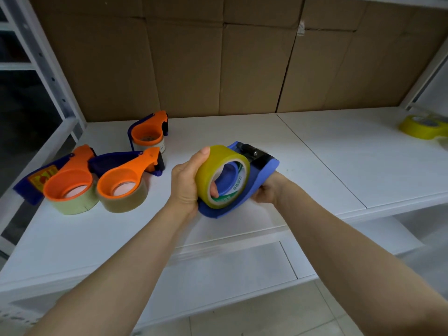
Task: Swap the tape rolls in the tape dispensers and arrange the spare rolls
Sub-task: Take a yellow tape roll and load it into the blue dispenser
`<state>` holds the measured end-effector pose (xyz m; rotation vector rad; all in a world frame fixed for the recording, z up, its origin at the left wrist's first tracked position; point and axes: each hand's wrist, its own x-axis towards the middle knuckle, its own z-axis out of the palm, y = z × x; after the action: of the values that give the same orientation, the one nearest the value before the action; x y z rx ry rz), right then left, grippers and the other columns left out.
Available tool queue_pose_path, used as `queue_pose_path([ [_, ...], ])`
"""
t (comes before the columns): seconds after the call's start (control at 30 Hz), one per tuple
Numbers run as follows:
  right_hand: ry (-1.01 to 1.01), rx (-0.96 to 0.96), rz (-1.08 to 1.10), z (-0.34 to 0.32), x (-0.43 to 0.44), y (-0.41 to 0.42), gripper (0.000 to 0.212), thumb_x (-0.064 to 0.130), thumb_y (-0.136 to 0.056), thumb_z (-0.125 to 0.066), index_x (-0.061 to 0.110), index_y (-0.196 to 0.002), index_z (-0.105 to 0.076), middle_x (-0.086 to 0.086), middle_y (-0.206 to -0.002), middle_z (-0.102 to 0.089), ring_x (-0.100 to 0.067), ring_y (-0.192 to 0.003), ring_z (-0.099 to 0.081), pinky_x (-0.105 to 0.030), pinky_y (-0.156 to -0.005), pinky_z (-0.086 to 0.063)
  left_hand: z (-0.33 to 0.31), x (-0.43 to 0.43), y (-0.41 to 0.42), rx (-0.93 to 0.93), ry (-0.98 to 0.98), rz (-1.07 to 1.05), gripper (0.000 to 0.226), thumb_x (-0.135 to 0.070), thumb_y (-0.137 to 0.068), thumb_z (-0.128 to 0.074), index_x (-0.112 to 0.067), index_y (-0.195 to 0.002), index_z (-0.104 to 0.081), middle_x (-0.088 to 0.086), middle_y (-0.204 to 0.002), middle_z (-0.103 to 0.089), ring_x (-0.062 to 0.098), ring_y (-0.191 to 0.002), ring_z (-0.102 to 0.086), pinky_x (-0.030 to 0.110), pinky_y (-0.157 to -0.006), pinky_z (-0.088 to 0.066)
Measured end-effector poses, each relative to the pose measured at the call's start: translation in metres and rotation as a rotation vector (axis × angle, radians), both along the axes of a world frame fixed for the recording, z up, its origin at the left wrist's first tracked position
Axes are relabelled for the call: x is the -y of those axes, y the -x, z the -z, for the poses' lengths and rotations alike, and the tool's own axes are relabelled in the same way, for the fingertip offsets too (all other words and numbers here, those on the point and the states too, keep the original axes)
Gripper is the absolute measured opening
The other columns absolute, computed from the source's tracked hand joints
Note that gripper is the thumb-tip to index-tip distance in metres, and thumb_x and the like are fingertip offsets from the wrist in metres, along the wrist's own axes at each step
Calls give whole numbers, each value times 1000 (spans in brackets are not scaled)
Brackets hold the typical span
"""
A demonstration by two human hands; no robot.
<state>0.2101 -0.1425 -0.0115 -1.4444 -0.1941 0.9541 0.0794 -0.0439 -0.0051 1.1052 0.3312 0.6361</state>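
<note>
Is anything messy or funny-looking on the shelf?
A little. The yellow tape roll sits alone at the far right of the white shelf, far from the three orange dispensers huddled on the left. Those lie at different angles, not lined up. Nothing looks broken or spilled.

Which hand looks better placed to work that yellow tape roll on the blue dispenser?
Left, probably. The left hand already wraps the yellow tape roll, a fingertip inside its core, while the right hand is busy bracing the blue dispenser from behind.

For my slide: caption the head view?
Left hand grips yellow tape roll on blue dispenser held by right hand.
</note>
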Motion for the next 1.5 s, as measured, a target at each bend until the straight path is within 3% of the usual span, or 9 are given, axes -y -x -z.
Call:
queue_pose_path([
  [0.27,-15,90,268,-19,5,-9,27,12,-93,-43,11,-69,-53,-4,-45,-60,-19,-43,-57,-22,-43,-47,18,-18,16,-92,-287,174,16,-28,-80,-54,-17,-84,-65,-6,-77,-65,10,-78,-58,26,-75,-44],
  [0.4,31,222,264,-47,3,-5,34,12,-93,-36,15,-59,-40,-3,-51,-48,-18,-53,-40,-26,-50,-32,17,-7,18,-93,-185,208,32,-15,-70,-51,-7,-99,-60,4,-86,-66,16,-81,-59,25,-72,-47],
  [0.53,-36,266,198,-60,-2,13,25,23,-89,-44,14,-66,-48,-3,-70,-57,-17,-63,-51,-24,-58,-43,-1,-1,12,-262,-183,126,31,-26,-64,-47,-7,-87,-55,14,-86,-56,24,-81,-53,36,-73,-43],
  [0.7,140,797,66,-56,-12,16,14,25,-86,-63,11,-84,-58,-23,-104,-66,-32,-90,-62,-46,-90,-52,-8,16,3,-396,-254,-216,24,-21,-88,-35,-14,-67,-45,8,-75,-52,23,-73,-47,39,-69,-39],
  [0.87,157,734,86,-57,-14,21,20,16,-87,-60,17,-69,-52,-17,-104,-67,-32,-100,-62,-50,-96,-47,-7,22,7,-306,-115,-231,29,-38,-76,-40,-11,-64,-42,13,-80,-46,25,-77,-46,35,-68,-41],
  [0.93,165,747,67,-54,-15,23,20,16,-88,-58,17,-69,-51,-17,-101,-65,-32,-97,-61,-52,-95,-47,-13,17,6,-211,-7,-192,35,-45,-69,-44,-13,-68,-56,13,-89,-56,29,-87,-55,39,-77,-47],
  [1.03,204,801,48,-52,-21,28,21,28,-86,-64,15,-74,-52,-11,-98,-67,-31,-97,-62,-50,-92,-49,-34,16,5,-120,-66,-174,29,-44,-89,-42,-32,-94,-67,0,-107,-63,15,-102,-60,32,-88,-50],
  [1.3,300,851,48,-48,-25,36,30,42,-88,-57,16,-76,-49,-1,-80,-57,-28,-86,-58,-44,-82,-48,-57,11,-2,-284,-37,-129,10,-14,-82,-59,-14,-72,-62,8,-73,-61,22,-70,-59,30,-65,-50],
  [1.5,115,525,129,-51,-23,42,26,11,-87,-63,12,-62,-52,-1,-61,-53,-12,-57,-50,-18,-50,-44,-51,10,-7,-295,-59,-146,7,-14,-79,-64,-11,-75,-59,11,-72,-59,22,-65,-59,32,-61,-51],
])
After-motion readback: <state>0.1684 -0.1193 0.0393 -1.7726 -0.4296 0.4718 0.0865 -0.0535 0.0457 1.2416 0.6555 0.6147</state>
